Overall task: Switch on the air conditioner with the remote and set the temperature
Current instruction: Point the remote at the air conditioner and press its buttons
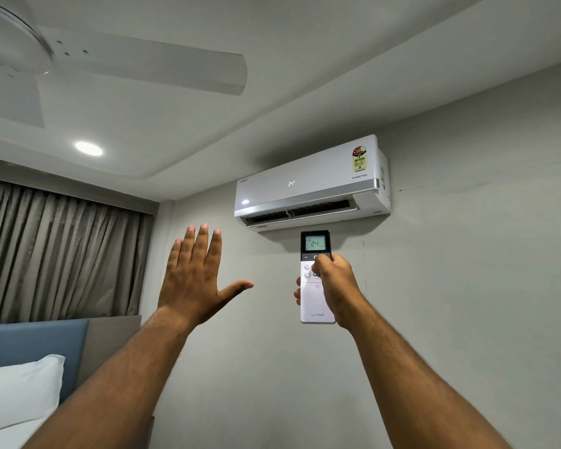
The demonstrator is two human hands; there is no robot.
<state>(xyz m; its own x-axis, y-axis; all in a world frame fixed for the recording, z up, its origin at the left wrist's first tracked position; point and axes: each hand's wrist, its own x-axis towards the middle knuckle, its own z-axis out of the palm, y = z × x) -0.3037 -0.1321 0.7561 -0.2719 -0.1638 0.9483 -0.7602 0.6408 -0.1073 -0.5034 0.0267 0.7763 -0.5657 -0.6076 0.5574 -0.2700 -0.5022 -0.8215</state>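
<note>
white wall-mounted air conditioner (311,184) shows 24, flap open. right hand (332,286) grips the slim white remote (316,280) just below it, thumb on buttons; left hand (193,273) raised flat, fingers spread, holding nothing.

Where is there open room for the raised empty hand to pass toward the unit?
Bare wall lies between the left hand and remote, below the air conditioner. Crowded only where the right hand grips it.

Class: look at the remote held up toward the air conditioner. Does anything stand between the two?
Nothing visible does. The remote, in the right hand, points up at the air conditioner with only bare wall between; the open left hand is off to the side.
</note>
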